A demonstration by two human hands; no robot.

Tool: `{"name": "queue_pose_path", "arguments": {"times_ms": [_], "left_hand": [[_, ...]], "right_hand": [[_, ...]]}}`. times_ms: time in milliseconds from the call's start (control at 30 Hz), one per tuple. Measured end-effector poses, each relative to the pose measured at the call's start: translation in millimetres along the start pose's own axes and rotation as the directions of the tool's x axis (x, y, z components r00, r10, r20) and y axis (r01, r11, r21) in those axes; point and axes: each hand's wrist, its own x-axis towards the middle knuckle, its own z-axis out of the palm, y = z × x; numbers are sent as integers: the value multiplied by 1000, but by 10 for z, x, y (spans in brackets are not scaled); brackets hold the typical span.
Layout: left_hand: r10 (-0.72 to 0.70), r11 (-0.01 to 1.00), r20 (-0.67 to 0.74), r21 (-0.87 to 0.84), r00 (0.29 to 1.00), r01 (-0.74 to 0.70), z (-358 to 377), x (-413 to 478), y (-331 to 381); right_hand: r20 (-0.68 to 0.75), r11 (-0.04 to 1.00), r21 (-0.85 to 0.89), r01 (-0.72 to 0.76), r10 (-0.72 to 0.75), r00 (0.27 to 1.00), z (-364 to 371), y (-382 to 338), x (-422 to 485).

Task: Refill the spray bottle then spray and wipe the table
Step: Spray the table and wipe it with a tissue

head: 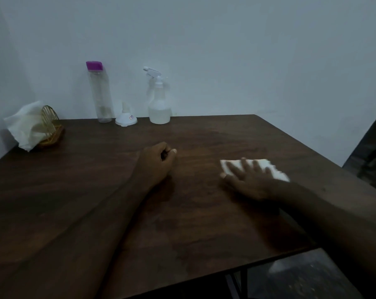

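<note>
A clear spray bottle (pixel 159 100) with a white trigger head stands at the back of the dark wooden table (pixel 96 190), about a third full of pale liquid. Left of it a white funnel (pixel 126 118) lies upside down, and beyond that stands a tall clear bottle (pixel 100 93) with a purple cap. My right hand (pixel 249 180) lies flat, fingers spread, pressing a folded white tissue (pixel 275 169) onto the table at the right. My left hand (pixel 159 160) rests on the table's middle in a loose fist, holding nothing.
A gold wire napkin holder (pixel 50 126) with white napkins (pixel 25 126) sits at the table's far left. The wall runs right behind the bottles. The table's right and near edges drop to a dark floor (pixel 301 277).
</note>
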Motion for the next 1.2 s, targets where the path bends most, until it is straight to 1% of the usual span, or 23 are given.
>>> {"name": "queue_pose_path", "arguments": {"times_ms": [67,133,200,233,300,367,400,433,467,533,567,600,667,733,767,800,833,900,967,1033,1133,1167,1200], "left_hand": [[0,1000,10,13,1000,-1,4,-2,-7],[-2,1000,15,24,1000,1,-3,-15,-18],[-2,1000,-1,14,1000,2,-12,-39,-19],[2,1000,-7,12,1000,-2,-16,-54,-18],[3,1000,4,11,1000,-3,-10,-65,-6],[-4,1000,16,6,1000,3,-10,-70,-7],[-6,1000,19,3,1000,6,-10,-68,-11],[-12,1000,23,0,1000,12,-12,-61,-22],[-18,1000,28,-5,999,18,-20,-51,-34],[-18,1000,35,-18,999,18,-14,-41,-43],[-16,1000,33,-17,999,16,-14,-46,-50],[-15,1000,32,-17,999,16,-12,-52,-52],[-10,1000,35,-28,999,11,-3,-68,-40],[4,999,52,-42,999,-1,2,-75,-13],[5,999,56,-46,998,-3,0,-74,-10],[3,999,56,-51,998,0,-8,-72,-16],[-2,998,51,-56,999,5,-8,-71,-26],[-18,998,32,-64,999,20,-7,-71,-56],[-28,998,36,-62,999,30,-3,-64,-58],[-29,998,67,-52,997,32,7,-65,-24],[13,997,95,-71,995,-7,24,-109,82],[30,996,96,-82,995,-22,33,-132,124],[43,995,101,-91,994,-33,49,-153,154]], "right_hand": [[-11,990,-1,138,-138,990,163,-250,-315],[-21,956,12,292,-292,956,320,-345,-699],[-15,946,3,325,-324,946,354,-190,-936],[-22,959,-4,284,-284,959,351,-28,-940],[-38,993,2,114,-114,993,288,339,-834],[-15,998,27,-52,53,998,190,558,-728],[-10,996,15,-88,88,996,195,565,-716],[-7,997,-4,-77,77,997,235,510,-751],[-7,1000,-10,-29,29,1000,300,421,-822],[-16,993,23,118,-118,993,445,284,-1092],[-24,985,47,164,-163,986,494,281,-1209],[-31,984,59,171,-169,985,498,349,-1272],[-22,995,59,81,-80,997,443,598,-1205],[-13,996,53,-75,76,997,312,770,-1010],[-17,991,50,-123,124,992,269,786,-935],[-20,990,40,-138,139,990,260,762,-902],[-19,993,36,-116,117,993,291,726,-924],[-7,999,36,2,-1,1000,415,672,-1101],[3,997,61,43,-43,999,483,736,-1286],[15,997,77,-18,17,1000,422,887,-1272],[-22,986,78,-145,147,989,329,992,-1062],[-36,985,78,-152,155,987,344,944,-1044],[-40,989,72,-128,131,991,383,878,-1073]]}}
